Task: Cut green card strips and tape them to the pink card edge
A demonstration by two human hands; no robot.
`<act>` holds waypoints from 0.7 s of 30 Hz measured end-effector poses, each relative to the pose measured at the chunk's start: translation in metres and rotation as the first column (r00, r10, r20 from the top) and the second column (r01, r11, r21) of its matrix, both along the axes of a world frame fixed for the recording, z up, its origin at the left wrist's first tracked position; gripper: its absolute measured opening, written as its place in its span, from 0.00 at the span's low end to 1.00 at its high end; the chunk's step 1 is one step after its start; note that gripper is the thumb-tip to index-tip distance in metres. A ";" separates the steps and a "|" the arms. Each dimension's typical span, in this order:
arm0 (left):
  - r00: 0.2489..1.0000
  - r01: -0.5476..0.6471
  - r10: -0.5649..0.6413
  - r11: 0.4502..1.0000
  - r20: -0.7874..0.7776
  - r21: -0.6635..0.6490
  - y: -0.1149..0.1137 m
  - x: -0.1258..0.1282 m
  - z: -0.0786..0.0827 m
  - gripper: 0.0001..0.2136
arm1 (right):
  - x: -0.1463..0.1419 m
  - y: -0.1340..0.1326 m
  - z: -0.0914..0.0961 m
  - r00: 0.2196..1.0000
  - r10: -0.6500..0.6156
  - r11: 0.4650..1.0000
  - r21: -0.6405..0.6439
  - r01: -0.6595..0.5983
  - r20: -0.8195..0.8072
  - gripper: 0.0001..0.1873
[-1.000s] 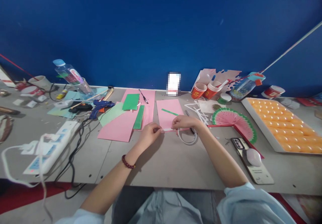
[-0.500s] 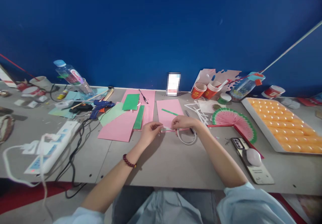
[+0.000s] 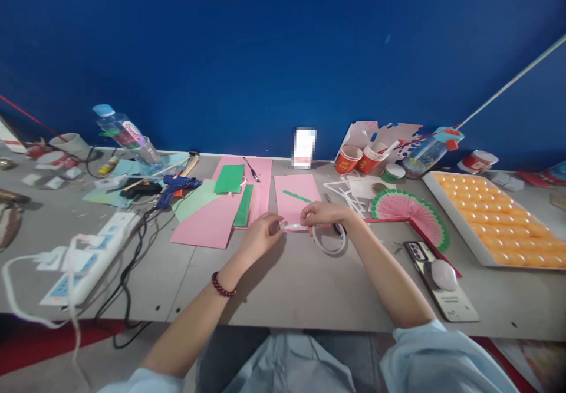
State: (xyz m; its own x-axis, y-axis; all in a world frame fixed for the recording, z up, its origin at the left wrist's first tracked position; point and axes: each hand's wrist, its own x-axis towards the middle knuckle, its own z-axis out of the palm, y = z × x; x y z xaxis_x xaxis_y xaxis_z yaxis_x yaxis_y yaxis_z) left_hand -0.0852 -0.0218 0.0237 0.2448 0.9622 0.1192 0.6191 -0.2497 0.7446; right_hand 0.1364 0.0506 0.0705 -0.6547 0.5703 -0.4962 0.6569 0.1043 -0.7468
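Note:
A short white strip of tape point(image 3: 292, 227) is stretched between my two hands, just over the near edge of a pink paper sheet point(image 3: 294, 187). My left hand point(image 3: 262, 234) pinches the strip's left end between thumb and fingers. With bent fingers, my right hand point(image 3: 325, 212) grips the other end, and the white tape roll point(image 3: 329, 252) hangs beneath it. A narrow green paper strip point(image 3: 297, 196) lies across the pink sheet. Partly behind the right hand is a dark-handled tool point(image 3: 339, 228), too hidden to name.
To the left are pink paper point(image 3: 207, 228), green paper point(image 3: 230, 178), a blue glue gun point(image 3: 177, 188) and a power strip point(image 3: 95, 257). On the right stand paper cups point(image 3: 348, 160), a watermelon-patterned paper fan point(image 3: 411, 207), a phone point(image 3: 462, 304) and a tray of orange balls point(image 3: 477, 254).
My left hand has shifted slightly left, and a longer piece of white tape shows between the hands. My right hand has hardly moved.

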 end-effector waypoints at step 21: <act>0.970 0.105 -0.092 0.993 -0.224 0.045 0.000 -0.007 0.003 0.16 | -0.006 0.001 -0.010 1.000 -0.014 1.000 0.004 0.014 0.013 0.12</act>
